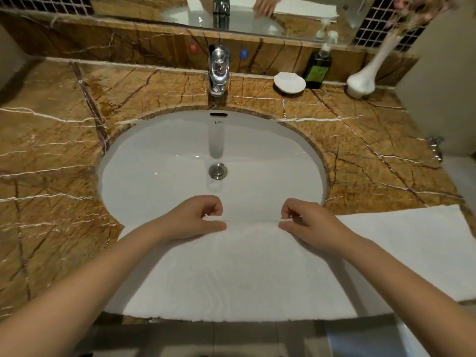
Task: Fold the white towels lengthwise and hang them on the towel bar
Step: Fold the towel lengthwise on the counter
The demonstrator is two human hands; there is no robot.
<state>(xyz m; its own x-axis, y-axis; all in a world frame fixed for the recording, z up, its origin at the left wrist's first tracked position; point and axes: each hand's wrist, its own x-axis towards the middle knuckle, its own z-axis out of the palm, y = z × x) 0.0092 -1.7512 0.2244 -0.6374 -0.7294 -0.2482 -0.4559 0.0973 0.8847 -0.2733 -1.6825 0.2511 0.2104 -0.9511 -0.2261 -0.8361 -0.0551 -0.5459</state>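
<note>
A white towel (244,274) lies spread flat across the front of the brown marble counter (51,155), covering the near part of the white sink (159,155). Its right end reaches out over the counter. My left hand (195,220) pinches the towel's far edge just left of the middle. My right hand (309,222) pinches the same edge a little to the right. Both hands hover over the sink's near rim. No towel bar is in view.
A chrome tap (219,70) stands behind the sink. At the back right are a white shell dish (289,82), a dark pump bottle (319,68) and a white vase (365,78). A mirror (154,11) runs along the back wall.
</note>
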